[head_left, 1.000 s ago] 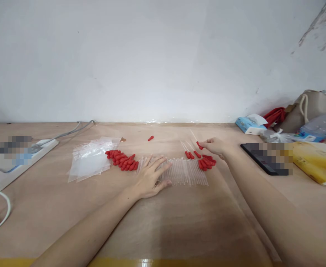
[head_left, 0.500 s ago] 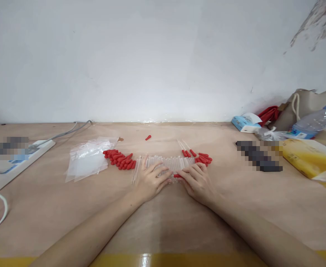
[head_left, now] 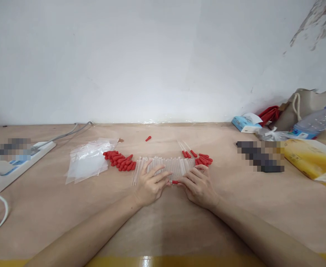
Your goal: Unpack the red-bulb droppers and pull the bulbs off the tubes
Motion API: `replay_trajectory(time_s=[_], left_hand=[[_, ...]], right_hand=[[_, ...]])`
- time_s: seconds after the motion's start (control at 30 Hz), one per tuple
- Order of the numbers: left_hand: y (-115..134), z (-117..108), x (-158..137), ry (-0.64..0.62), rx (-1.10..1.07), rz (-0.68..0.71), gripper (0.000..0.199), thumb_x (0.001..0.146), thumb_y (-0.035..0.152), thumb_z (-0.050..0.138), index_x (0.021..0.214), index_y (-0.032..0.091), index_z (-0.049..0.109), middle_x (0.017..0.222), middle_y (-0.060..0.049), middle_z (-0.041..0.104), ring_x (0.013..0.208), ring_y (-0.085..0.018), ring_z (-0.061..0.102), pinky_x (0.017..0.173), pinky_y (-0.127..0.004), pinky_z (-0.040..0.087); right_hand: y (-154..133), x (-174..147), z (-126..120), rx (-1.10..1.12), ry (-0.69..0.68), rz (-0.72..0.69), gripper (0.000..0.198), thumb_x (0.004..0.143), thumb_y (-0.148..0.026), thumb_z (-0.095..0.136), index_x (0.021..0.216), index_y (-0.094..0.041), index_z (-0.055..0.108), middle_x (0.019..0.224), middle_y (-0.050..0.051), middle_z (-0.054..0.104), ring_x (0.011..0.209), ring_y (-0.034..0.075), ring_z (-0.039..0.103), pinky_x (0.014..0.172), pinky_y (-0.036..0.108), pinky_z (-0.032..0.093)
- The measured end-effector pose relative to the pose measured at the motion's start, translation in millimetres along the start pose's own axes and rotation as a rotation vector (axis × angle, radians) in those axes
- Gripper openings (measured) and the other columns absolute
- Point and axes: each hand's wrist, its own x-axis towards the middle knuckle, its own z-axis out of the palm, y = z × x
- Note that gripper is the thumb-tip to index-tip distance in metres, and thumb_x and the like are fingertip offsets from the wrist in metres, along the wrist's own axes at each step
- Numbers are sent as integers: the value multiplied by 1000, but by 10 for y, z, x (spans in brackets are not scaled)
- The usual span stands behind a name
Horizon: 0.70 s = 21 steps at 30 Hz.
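Observation:
My right hand pinches a red rubber dropper bulb, its open end pointing left. My left hand is closed on a clear glass dropper tube, mostly hidden by the fingers; its end meets the bulb. How far the tube sits inside cannot be seen. Behind both hands lies a row of clear glass tubes. A heap of red bulbs is at the row's left end, a smaller pile of red bulbs at its right. Several droppers with bulbs fitted lie beyond the row.
Clear plastic bags lie left of the heap, near a white power strip. One loose red bulb rests farther back. To the right are a dark blurred object, a yellow pack, a blue tissue pack and a plastic bottle.
Both hands have shifted slightly toward me. The red bulb in my right hand has come down to the row's near edge and now meets the tube end at my left fingers.

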Motion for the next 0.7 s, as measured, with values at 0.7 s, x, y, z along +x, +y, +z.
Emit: replay_trajectory(time_s=[0.7], left_hand=[[-215,26,-169,51,-38,-220,15,84,23,50,85,22,65,85,-2,66,69,-12,57,71,-29,43]], right_hand=[[309,-114,-99,190,233,314,16,82,-19,49,93,-21,60,82,4,58,78,15,54,72,32,40]])
